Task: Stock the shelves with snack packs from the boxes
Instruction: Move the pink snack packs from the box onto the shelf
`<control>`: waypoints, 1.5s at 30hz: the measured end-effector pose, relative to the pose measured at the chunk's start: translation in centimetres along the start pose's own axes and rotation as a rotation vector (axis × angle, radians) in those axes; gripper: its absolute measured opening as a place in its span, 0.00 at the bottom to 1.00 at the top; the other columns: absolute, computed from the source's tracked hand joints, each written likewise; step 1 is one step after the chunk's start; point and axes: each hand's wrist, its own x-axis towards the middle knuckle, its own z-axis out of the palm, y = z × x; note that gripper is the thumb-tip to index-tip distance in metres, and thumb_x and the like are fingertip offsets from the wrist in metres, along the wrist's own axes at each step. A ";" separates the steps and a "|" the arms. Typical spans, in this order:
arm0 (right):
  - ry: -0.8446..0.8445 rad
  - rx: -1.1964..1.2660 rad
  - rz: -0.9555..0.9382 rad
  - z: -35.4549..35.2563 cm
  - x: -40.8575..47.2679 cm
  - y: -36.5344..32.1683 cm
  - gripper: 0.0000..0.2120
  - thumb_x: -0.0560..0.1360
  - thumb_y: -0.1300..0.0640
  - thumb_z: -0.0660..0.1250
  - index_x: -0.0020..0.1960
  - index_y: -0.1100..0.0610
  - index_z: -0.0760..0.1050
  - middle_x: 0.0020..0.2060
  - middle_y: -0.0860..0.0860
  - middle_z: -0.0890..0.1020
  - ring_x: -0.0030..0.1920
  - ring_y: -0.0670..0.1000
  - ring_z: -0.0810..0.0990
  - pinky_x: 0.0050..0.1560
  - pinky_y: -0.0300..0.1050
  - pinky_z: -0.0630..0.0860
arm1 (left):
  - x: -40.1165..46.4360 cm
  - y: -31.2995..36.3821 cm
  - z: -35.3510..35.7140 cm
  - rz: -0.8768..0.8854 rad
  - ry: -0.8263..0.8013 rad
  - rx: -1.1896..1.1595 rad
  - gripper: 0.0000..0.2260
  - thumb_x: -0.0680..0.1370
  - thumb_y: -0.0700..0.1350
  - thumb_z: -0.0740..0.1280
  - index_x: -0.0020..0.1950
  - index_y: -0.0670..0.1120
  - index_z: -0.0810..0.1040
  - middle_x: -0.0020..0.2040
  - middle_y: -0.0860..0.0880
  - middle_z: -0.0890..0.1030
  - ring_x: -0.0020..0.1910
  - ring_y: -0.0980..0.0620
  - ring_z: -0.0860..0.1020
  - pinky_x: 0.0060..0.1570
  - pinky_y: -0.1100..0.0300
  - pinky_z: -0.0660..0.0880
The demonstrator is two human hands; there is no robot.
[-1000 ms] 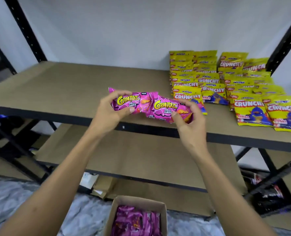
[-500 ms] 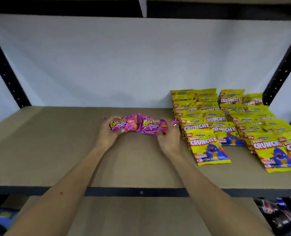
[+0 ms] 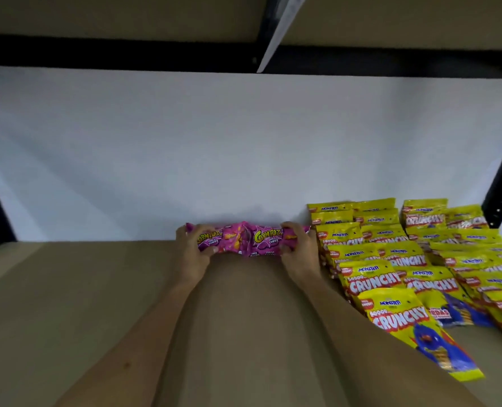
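Now both hands are deep at the back of the shelf (image 3: 67, 289); a sec ago I had the pink packs (image 3: 248, 240) up front over the edge, box below in view. My left hand (image 3: 192, 254) & right hand (image 3: 298, 254) are each clamped on an end of the pink packs, which sit at the wall (image 3: 185, 157), just left of the yellow packs (image 3: 390, 277). Looks like placement's nearly done; I'd say letting go comes next, then back to the box for more.

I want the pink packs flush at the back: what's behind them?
Only the white wall shows behind the pink packs; both hands, left hand and right hand, grip them. Any gap is hidden.
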 end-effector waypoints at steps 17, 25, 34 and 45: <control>0.120 -0.216 -0.062 4.4 7.7 1.0 0.23 0.76 0.61 0.67 0.69 0.50 0.67 0.64 0.60 0.67 0.58 0.59 0.73 0.50 0.48 0.74 | 7.3 -2.2 2.1 0.041 0.124 0.101 0.19 0.69 0.39 0.77 0.58 0.51 0.81 0.60 0.44 0.66 0.61 0.43 0.68 0.59 0.62 0.63; 0.221 -0.547 -0.050 5.2 7.7 0.9 0.20 0.74 0.58 0.68 0.62 0.60 0.66 0.73 0.63 0.61 0.68 0.64 0.69 0.47 0.55 0.79 | 6.9 -1.6 2.1 0.044 0.081 0.091 0.24 0.71 0.43 0.75 0.66 0.56 0.75 0.69 0.42 0.65 0.68 0.43 0.65 0.63 0.56 0.66; 0.255 -0.567 -0.251 4.7 7.9 1.3 0.17 0.70 0.63 0.70 0.57 0.66 0.76 0.66 0.66 0.72 0.69 0.66 0.70 0.62 0.62 0.72 | 4.3 -1.9 1.7 -0.021 0.038 0.250 0.25 0.73 0.42 0.68 0.69 0.48 0.68 0.68 0.40 0.66 0.61 0.40 0.73 0.59 0.47 0.73; -0.180 -0.534 -0.188 2.5 -1.9 -2.3 0.14 0.77 0.57 0.61 0.60 0.61 0.71 0.54 0.62 0.78 0.53 0.64 0.79 0.49 0.53 0.76 | -2.3 -0.2 -3.4 0.014 -0.180 0.565 0.13 0.76 0.44 0.60 0.56 0.44 0.80 0.53 0.41 0.81 0.54 0.39 0.78 0.55 0.50 0.75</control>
